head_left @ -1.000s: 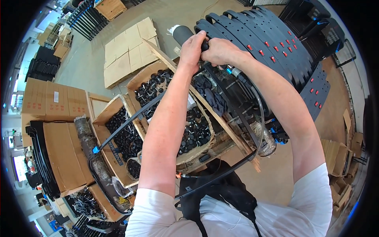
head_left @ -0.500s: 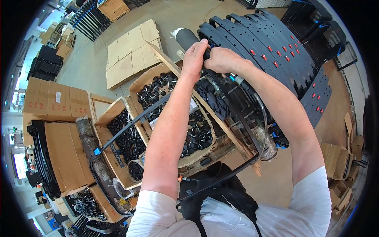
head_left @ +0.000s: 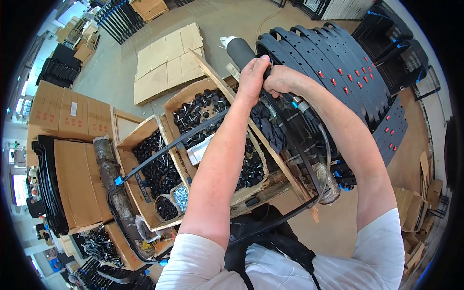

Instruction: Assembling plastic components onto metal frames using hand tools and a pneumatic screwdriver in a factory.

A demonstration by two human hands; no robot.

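My left hand [head_left: 254, 79] is closed around the upper end of a black tubular frame [head_left: 300, 157], right beside a dark foam roller [head_left: 240, 52]. Next to it my right hand [head_left: 284, 79] is curled tight at the same end. Its fingers are bent inward, and whatever sits inside them is hidden. The frame bends round in front of my body and runs off to the left. Just below my right wrist is a metal fitting with a blue ring [head_left: 296, 102], joined to a clear hose [head_left: 325, 140].
Wooden-edged boxes of black round-headed bolts [head_left: 198, 116] stand below my left arm, with a white box [head_left: 199, 151] among them. Stacked black curved panels with red tags [head_left: 333, 63] rise at the right. Flattened cardboard [head_left: 166, 65] lies on the floor beyond; cartons [head_left: 70, 111] stand left.
The whole view has shifted, so hands and roller appear a little farther right and lower. Both hands stay together at the frame's end. More of the white box shows beside my left arm.
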